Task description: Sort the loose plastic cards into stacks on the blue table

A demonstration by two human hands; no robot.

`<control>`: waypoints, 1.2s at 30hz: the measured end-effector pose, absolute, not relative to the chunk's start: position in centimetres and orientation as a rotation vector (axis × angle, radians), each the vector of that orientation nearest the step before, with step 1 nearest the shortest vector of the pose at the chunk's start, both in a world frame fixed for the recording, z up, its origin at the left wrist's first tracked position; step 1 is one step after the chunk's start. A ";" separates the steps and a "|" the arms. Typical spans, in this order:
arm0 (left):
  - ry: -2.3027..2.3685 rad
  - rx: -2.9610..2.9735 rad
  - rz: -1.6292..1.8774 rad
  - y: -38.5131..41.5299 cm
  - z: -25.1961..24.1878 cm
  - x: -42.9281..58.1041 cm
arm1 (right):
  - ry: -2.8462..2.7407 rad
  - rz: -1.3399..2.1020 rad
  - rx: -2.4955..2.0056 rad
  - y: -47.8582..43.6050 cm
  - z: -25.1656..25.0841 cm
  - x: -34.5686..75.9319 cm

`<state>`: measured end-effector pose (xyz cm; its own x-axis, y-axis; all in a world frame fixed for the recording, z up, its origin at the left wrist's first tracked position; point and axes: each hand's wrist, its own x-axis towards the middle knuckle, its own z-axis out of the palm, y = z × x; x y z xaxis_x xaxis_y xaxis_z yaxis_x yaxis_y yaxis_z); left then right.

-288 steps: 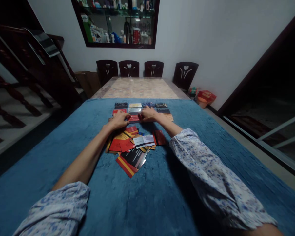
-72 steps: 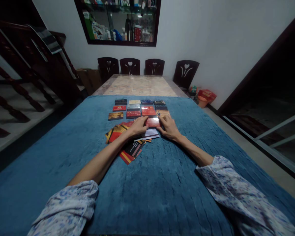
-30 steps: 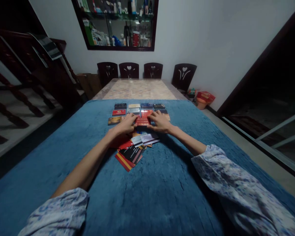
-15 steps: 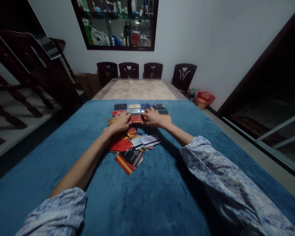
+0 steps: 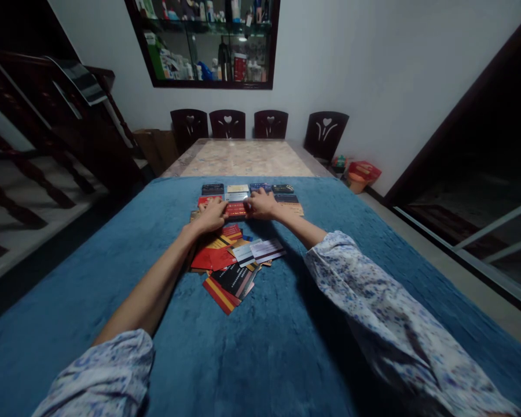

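Note:
A red card (image 5: 236, 210) lies in the nearest row of a card grid, between my two hands. My left hand (image 5: 213, 214) is at its left edge with bent fingers. At its right edge, the curled fingers of my right hand (image 5: 261, 204) press on the card. Behind it sit a pale card (image 5: 237, 197) and a red and white card (image 5: 209, 200), partly covered by my left hand. Closer to me is a loose pile with a black card (image 5: 233, 279), a white striped card (image 5: 267, 249) and red cards (image 5: 208, 257).
The back row holds a dark card (image 5: 212, 189), a cream card (image 5: 237, 188), a blue card (image 5: 259, 187) and another dark card (image 5: 282, 189). A blue cloth (image 5: 260, 347) covers the near table; its far end shows bare marble (image 5: 252, 157). Chairs (image 5: 228, 123) stand behind.
Both hands have shifted slightly left, and the red card between them has moved left too. The loose pile looks the same.

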<state>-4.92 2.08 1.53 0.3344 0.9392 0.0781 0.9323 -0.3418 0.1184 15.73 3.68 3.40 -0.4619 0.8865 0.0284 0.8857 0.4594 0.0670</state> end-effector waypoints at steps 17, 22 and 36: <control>1.795 2.513 0.192 3.0 0.2 -5.2 | 2.633 0.037 1.572 3.7 4.3 14.8; 1.791 2.532 0.164 3.2 0.1 -5.3 | 2.647 -0.054 1.530 4.2 4.3 14.8; 1.799 2.552 0.119 2.8 0.3 -5.2 | 2.652 -0.075 1.495 4.9 4.1 15.0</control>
